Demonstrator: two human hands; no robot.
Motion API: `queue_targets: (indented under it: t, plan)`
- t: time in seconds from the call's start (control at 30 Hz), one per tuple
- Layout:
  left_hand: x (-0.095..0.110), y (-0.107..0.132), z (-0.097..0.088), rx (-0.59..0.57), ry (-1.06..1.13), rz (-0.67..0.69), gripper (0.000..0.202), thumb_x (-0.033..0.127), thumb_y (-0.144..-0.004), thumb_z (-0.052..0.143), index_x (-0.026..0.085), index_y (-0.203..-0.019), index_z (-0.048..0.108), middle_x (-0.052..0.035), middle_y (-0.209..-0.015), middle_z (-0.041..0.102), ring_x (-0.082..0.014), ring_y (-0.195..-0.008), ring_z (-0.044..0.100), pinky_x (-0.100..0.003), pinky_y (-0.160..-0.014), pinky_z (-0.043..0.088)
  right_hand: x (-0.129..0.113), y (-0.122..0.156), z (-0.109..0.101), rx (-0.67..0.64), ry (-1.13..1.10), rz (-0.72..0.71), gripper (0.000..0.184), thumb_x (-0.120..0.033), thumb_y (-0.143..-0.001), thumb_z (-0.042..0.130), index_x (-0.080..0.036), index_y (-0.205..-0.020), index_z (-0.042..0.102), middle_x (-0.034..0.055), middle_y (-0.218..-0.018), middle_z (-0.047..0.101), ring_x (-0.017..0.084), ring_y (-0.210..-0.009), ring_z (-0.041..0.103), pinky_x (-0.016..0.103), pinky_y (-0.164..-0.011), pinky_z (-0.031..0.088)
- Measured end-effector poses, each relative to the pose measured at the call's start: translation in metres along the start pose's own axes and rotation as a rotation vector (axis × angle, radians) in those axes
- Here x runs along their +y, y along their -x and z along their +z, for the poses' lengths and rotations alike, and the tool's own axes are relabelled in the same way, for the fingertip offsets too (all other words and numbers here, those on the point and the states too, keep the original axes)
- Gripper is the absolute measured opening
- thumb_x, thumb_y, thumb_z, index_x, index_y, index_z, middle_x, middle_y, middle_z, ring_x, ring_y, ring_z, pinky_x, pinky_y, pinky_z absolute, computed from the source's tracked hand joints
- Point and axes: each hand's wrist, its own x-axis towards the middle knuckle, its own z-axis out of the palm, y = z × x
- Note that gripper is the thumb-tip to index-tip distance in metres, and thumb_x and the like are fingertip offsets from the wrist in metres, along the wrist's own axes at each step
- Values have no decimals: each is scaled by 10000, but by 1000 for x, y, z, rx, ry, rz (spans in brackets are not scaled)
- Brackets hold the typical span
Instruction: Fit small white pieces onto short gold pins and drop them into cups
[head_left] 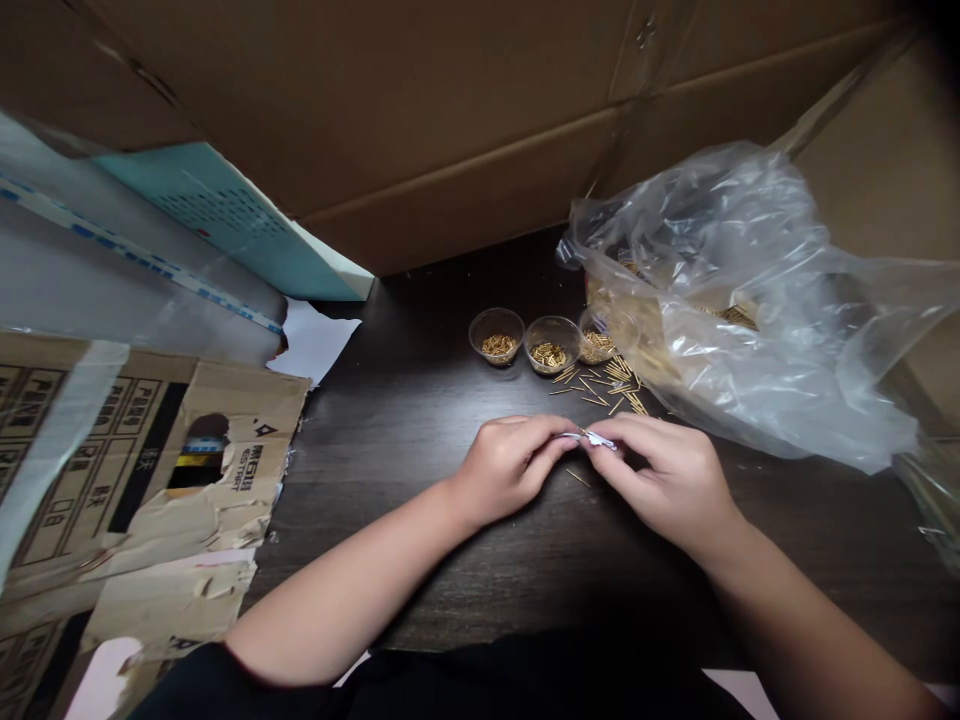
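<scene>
My left hand (510,462) and my right hand (667,475) meet fingertip to fingertip above the dark table. Pinched in the right fingers is a small white piece (600,441), its kind too small to tell. A thin pale sliver shows between my left thumb and forefinger, mostly hidden. Just beyond the hands, slim brass-coloured pins (619,378) lie scattered. One single pin (577,478) rests on the table below the fingertips. Three clear plastic cups, a left one (480,335), a middle one (534,345) and a right one (600,325), hold small brass-coloured parts.
A large clear plastic bag (757,250) with more brass-coloured pins spreads over the right back. Cardboard walls (450,120) enclose the dark table (390,400). A torn cardboard box (247,420), a wrapped roll (150,270) and a light-blue board (247,220) stand at the left.
</scene>
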Motion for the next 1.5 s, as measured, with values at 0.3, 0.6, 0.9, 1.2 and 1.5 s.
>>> queue_targets:
  t: [0.3, 0.6, 0.9, 1.2, 1.5]
  plan:
    - [7, -2, -1, 21, 79, -109, 67, 176, -924, 635, 149, -935, 695, -34, -809, 765, -113, -667, 684, -220, -655, 535, 3, -3, -1, -72, -77, 75, 103, -201, -975, 577, -186, -905, 652, 24, -814, 685, 138, -718, 632, 264, -678, 473]
    - [1, -4, -3, -69, 382, -413, 120, 242, -931, 629, 131, -910, 668, -60, -786, 775, -112, -668, 672, -213, -639, 505, 16, -1, 7, -215, -411, 343, 422, -392, -1014, 465, -206, -637, 435, -35, -574, 421, 112, -538, 391, 274, -528, 306]
    - [-6, -10, -4, -160, 582, -540, 188, 306, -932, 639, 119, -914, 643, -63, -756, 750, -83, -620, 606, -187, -589, 468, 30, -9, 13, -322, -573, 442, 419, -433, -974, 515, -186, -636, 511, -43, -521, 449, 94, -494, 364, 253, -495, 283]
    - [-4, -11, -4, -151, 648, -539, 255, 371, -902, 686, 118, -904, 652, -69, -756, 744, -104, -643, 647, -204, -594, 486, 29, -8, 15, -398, -745, 484, 403, -481, -989, 515, -158, -764, 601, -58, -514, 427, 86, -478, 328, 242, -473, 244]
    - [-4, -9, -5, -165, 626, -527, 208, 327, -928, 652, 119, -920, 652, -72, -776, 753, -113, -684, 670, -209, -634, 500, 34, -3, 17, -376, -855, 521, 397, -460, -986, 547, -167, -720, 572, -60, -521, 409, 85, -488, 321, 241, -476, 238]
